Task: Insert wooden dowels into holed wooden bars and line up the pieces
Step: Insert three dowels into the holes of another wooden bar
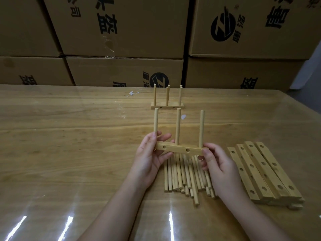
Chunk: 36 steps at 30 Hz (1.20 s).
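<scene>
Head view: left hand point(149, 153) and right hand point(218, 164) grip a square holed bar point(175, 148) bearing three round dowels point(178, 126).

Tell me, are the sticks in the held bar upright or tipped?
Upright: three dowels rise straight from the bar, held level by the left hand and right hand.

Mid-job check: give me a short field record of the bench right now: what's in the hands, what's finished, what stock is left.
left hand: grips the left end of the held bar
right hand: pinches the bar's right end
held bar: lifted, three upright dowels in it, two side holes facing the camera
finished pieces: standing at the far side of the table, one behind another; count unclear
loose dowels: pile lying under the hands
spare bars: stacked right of that pile
background: cardboard boxes
</scene>
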Tool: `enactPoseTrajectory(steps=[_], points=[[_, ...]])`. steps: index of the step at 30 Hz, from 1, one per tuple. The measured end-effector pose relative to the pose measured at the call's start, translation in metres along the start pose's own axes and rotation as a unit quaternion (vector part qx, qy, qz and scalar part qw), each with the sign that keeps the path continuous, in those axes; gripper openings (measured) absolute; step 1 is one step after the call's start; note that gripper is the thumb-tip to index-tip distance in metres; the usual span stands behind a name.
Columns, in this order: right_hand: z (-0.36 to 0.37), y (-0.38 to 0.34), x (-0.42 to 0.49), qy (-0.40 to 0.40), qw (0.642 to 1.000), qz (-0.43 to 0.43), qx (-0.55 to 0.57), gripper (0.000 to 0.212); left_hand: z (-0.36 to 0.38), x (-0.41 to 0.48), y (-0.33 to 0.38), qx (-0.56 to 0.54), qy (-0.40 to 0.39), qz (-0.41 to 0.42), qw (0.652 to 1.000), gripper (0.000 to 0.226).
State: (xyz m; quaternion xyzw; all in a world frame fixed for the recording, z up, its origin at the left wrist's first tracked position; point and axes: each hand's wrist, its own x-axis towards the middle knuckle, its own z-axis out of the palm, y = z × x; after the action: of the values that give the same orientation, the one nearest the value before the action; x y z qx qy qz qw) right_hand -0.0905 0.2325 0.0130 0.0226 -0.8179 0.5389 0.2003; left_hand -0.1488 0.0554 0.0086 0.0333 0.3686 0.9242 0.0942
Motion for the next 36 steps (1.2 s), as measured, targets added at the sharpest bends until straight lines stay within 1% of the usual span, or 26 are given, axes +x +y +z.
enactPoseTrajectory(steps=[6,9,10,12,14,17,19,21,23,25,26,28,30,34,36], points=[[-0.001,0.001,0.001,0.010,1.000,-0.013,-0.005,0.023,-0.003,0.002,-0.003,0.010,-0.010,0.000,1.000,0.022],[-0.003,0.002,0.002,0.016,1.000,-0.018,-0.015,0.017,-0.003,0.002,-0.003,0.026,-0.008,-0.002,1.000,0.031],[-0.004,0.003,0.003,0.017,1.000,-0.017,-0.020,0.014,-0.003,0.002,-0.003,0.045,-0.005,0.002,0.999,0.035],[-0.007,0.005,0.005,0.021,0.999,-0.017,-0.027,0.017,-0.003,0.000,-0.002,0.101,0.006,0.012,0.995,0.043],[-0.010,0.006,0.006,0.027,0.999,-0.010,-0.024,0.019,-0.003,-0.004,-0.001,0.167,0.022,0.019,0.986,0.046],[-0.014,0.008,0.009,0.042,0.999,0.005,-0.013,0.018,-0.004,-0.011,0.003,0.285,0.059,0.033,0.956,0.043],[-0.017,0.008,0.010,0.045,0.999,0.013,-0.017,0.018,-0.003,-0.016,0.009,0.365,0.042,0.014,0.930,0.037],[-0.018,0.008,0.011,0.043,0.999,0.016,-0.024,0.019,-0.003,-0.018,0.017,0.450,0.024,0.003,0.893,0.026],[-0.017,0.008,0.011,0.039,0.999,0.018,-0.032,0.019,-0.003,-0.018,0.027,0.523,0.018,0.029,0.852,0.023],[-0.017,0.006,0.010,0.034,0.998,0.014,-0.042,0.020,-0.003,-0.017,0.036,0.555,0.014,0.049,0.831,0.023],[-0.016,0.005,0.009,0.028,0.998,0.012,-0.047,0.024,-0.004,-0.016,0.039,0.564,0.015,0.056,0.824,0.023],[-0.015,0.005,0.009,0.012,0.997,0.008,-0.070,0.042,-0.006,-0.010,0.044,0.586,0.024,0.072,0.807,0.029],[-0.013,0.007,0.009,0.006,0.995,0.003,-0.098,0.049,-0.009,0.001,0.046,0.604,0.037,0.078,0.793,0.034],[-0.010,0.008,0.009,-0.004,0.989,-0.019,-0.146,0.046,-0.022,0.025,0.044,0.630,0.080,0.071,0.769,0.038],[-0.008,0.006,0.007,-0.020,0.984,-0.042,-0.174,0.044,-0.032,0.038,0.045,0.652,0.095,0.066,0.749,0.038]])
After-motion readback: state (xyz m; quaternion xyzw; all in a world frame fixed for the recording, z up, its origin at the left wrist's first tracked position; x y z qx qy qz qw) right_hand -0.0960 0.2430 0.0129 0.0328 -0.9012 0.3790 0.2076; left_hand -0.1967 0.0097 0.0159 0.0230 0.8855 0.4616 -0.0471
